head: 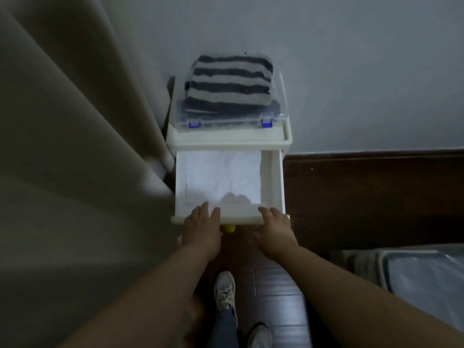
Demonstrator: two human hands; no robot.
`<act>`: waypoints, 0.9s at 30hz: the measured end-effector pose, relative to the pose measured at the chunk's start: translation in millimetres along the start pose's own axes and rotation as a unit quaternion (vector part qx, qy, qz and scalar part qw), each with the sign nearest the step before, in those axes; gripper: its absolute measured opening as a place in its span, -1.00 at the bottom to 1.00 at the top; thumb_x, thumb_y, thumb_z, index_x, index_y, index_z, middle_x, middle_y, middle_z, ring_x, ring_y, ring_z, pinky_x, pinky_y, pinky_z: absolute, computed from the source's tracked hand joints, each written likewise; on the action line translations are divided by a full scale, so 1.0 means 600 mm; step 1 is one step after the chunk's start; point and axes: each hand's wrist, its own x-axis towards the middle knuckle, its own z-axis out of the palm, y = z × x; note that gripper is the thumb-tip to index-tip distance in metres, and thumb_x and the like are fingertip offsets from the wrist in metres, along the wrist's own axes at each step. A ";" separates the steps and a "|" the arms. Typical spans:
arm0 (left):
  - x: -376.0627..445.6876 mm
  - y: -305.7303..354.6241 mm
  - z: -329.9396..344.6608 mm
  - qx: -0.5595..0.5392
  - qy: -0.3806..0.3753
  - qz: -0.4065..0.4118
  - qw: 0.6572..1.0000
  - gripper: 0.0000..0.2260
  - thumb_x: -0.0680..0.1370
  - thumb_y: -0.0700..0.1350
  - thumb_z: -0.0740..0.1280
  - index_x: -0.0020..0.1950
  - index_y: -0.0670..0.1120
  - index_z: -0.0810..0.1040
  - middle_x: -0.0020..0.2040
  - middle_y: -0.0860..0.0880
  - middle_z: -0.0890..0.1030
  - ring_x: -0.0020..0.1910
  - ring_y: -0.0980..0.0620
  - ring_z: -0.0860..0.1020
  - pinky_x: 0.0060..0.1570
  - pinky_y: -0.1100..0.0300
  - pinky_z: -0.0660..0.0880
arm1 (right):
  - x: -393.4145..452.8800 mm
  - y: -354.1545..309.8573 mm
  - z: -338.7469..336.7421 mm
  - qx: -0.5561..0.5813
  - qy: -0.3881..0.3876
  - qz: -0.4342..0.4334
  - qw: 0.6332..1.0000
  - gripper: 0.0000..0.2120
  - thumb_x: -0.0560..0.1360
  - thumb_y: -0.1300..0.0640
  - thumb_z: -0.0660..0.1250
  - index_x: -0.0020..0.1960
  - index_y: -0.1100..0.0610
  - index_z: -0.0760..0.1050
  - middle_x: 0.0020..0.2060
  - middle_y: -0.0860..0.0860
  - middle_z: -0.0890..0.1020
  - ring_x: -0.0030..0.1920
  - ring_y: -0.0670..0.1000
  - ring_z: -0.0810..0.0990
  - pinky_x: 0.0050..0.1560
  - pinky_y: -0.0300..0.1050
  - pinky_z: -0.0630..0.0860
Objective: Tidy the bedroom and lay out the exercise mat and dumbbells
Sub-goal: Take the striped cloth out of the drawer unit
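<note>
We stand over a small white cabinet (229,143) set against the far wall, with its top drawer (272,182) pulled out toward us. Both of our hands rest on the drawer's near front edge: the left hand (200,227) toward the left end, the right hand (275,231) toward the right end. The fingers of each lie fairly straight over the rim and grip nothing that we can see. A folded white cloth (221,177) lies flat inside the drawer, filling most of the left and middle.

The drawer slides along a near-to-far line, straight away from us, and our hands sit on either side of its middle, about equally close. So we judge the coming move to be an even push from both palms toward the wall, which should shut it without skewing. A small yellow knob (229,228) shows just below the front edge, between our hands.

On top of the cabinet a clear box with blue clasps (227,120) carries a folded striped towel (229,81). A curtain (75,146) hangs on the left, and a bed corner (421,275) shows near right. No exercise mat or dumbbells are in view, so that part of the job looks not yet begun.
</note>
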 end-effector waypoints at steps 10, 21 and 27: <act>0.048 -0.011 0.050 0.096 0.090 0.081 0.988 -0.69 0.56 -0.10 0.23 0.30 -0.02 0.41 0.42 -0.12 0.30 0.34 -0.14 0.30 0.32 0.02 0.22 | 0.057 -0.006 0.068 -0.010 0.077 0.054 0.995 -0.62 0.51 0.10 0.23 0.32 -0.06 0.38 0.29 0.00 0.39 0.39 0.08 0.19 0.42 0.25 0.06; 0.138 0.007 -0.057 0.084 0.195 0.085 0.973 -0.41 0.49 -0.08 0.33 0.49 -0.01 0.22 0.53 -0.16 0.12 0.46 -0.17 0.18 0.38 -0.04 0.19 | 0.152 -0.048 -0.014 -0.038 0.214 -0.014 0.976 -0.34 0.47 0.12 0.31 0.47 -0.08 0.09 0.50 0.09 0.07 0.50 0.16 -0.02 0.47 0.25 -0.09; 0.209 0.001 -0.095 0.128 0.230 0.093 0.960 -0.25 0.53 -0.12 0.24 0.55 -0.02 -0.20 0.56 -0.14 -0.12 0.53 -0.15 -0.16 0.46 -0.12 -0.21 | 0.232 -0.054 -0.058 -0.116 0.274 -0.092 0.950 -0.17 0.51 0.09 0.30 0.54 0.01 -0.22 0.54 0.08 -0.14 0.50 0.11 -0.31 0.41 0.14 -0.32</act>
